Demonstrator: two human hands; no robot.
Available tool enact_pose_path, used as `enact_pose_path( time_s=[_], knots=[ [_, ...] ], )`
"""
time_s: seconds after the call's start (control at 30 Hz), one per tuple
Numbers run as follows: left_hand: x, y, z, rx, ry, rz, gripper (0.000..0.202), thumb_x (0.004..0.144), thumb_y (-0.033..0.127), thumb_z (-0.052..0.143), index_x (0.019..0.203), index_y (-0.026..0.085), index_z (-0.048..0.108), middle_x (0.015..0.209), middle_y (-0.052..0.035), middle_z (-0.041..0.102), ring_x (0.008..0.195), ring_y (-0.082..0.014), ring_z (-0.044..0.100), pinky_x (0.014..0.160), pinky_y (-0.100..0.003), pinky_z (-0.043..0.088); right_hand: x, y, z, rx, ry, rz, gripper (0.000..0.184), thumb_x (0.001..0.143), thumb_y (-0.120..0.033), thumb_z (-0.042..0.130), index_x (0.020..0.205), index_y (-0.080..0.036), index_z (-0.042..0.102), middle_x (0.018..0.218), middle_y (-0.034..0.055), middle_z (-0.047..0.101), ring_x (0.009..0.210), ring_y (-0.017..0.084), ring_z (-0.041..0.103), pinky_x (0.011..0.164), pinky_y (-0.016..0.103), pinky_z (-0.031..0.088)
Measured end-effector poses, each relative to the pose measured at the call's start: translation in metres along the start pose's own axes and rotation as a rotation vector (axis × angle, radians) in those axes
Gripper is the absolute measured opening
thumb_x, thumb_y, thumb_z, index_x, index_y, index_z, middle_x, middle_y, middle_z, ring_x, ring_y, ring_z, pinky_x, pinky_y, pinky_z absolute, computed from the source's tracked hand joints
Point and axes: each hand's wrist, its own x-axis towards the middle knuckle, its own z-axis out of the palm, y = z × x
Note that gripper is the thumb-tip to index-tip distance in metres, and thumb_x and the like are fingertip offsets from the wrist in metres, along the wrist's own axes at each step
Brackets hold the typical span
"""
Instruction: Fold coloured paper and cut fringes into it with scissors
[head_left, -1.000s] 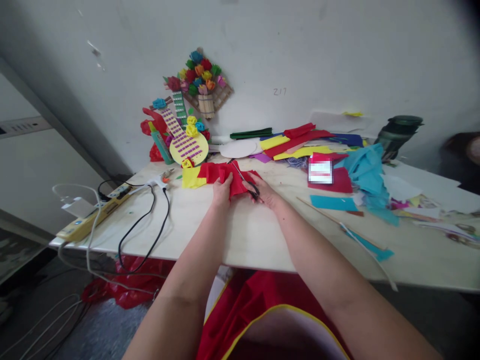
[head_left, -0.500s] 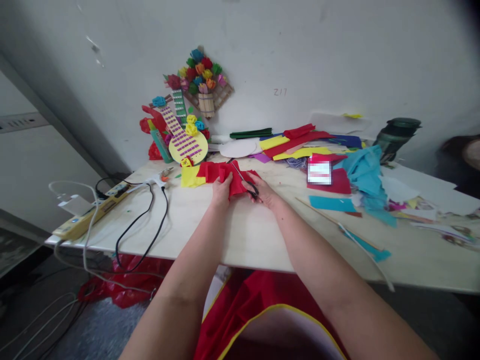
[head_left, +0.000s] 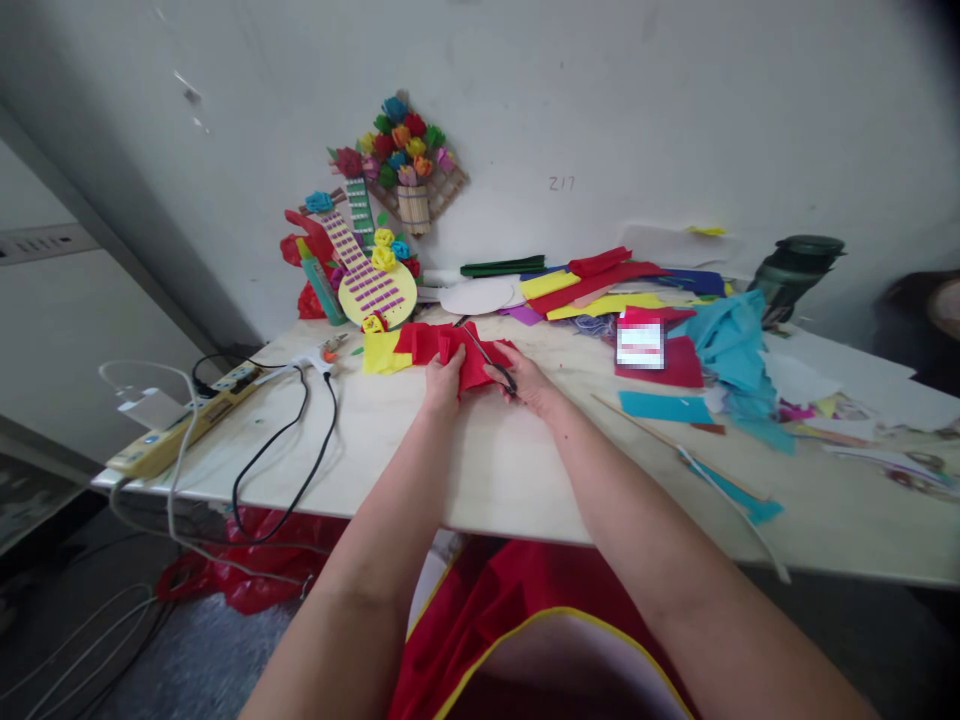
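My left hand (head_left: pixel 442 383) pinches the near edge of a red sheet of paper (head_left: pixel 466 358) lying on the pale table (head_left: pixel 510 470). My right hand (head_left: pixel 526 382) is closed round the black handles of a pair of scissors (head_left: pixel 491 361), whose blades point away over the red sheet. A yellow piece (head_left: pixel 382 353) lies just left of the red sheet.
A paper guitar (head_left: pixel 367 285) and a flower basket (head_left: pixel 411 165) lean on the wall. Coloured sheets (head_left: pixel 600 285), teal paper (head_left: pixel 731 345) and a dark bottle (head_left: pixel 795 265) lie to the right. A yellow power strip (head_left: pixel 176 430) with black cables (head_left: pixel 285 450) sits on the left.
Both hands stay on the red sheet and scissors with almost no movement; the view has shifted slightly.
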Motion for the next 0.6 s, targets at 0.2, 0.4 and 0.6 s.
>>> enact_pose_path(
  time_s=[0.2,0.4,0.6],
  knots=[
    [-0.0022,0.0026,0.0019,0.000,0.008,-0.012,0.030,0.062,0.031,0.074,0.083,0.013,0.063,0.078,-0.0078,0.068,0.071,-0.0204,0.065,0.075,-0.037,0.052,-0.0018,-0.0026,-0.0019,-0.007,-0.041,0.021,0.076,0.082,-0.036,0.060,0.144,-0.018,0.020,0.045,-0.0089,0.051,0.033,0.006,0.045,0.030,0.013,0.030],
    [-0.0064,0.0060,0.0041,0.002,-0.029,-0.015,0.035,0.058,0.034,0.076,0.081,0.012,0.063,0.075,-0.0064,0.068,0.066,-0.0184,0.064,0.072,-0.035,0.052,-0.0004,-0.0037,-0.0063,-0.059,-0.072,0.027,0.077,0.082,-0.043,0.057,0.144,-0.020,0.017,0.046,-0.0069,0.054,0.032,0.008,0.046,0.027,0.014,0.023],
    [-0.0065,0.0050,0.0047,-0.023,-0.055,-0.021,0.035,0.056,0.034,0.077,0.081,0.012,0.063,0.075,-0.0073,0.068,0.065,-0.0195,0.065,0.068,-0.035,0.052,-0.0018,-0.0063,-0.0058,-0.049,-0.051,0.031,0.077,0.082,-0.042,0.058,0.144,-0.019,0.018,0.046,-0.0073,0.054,0.033,0.007,0.046,0.028,0.013,0.025]
  ],
)
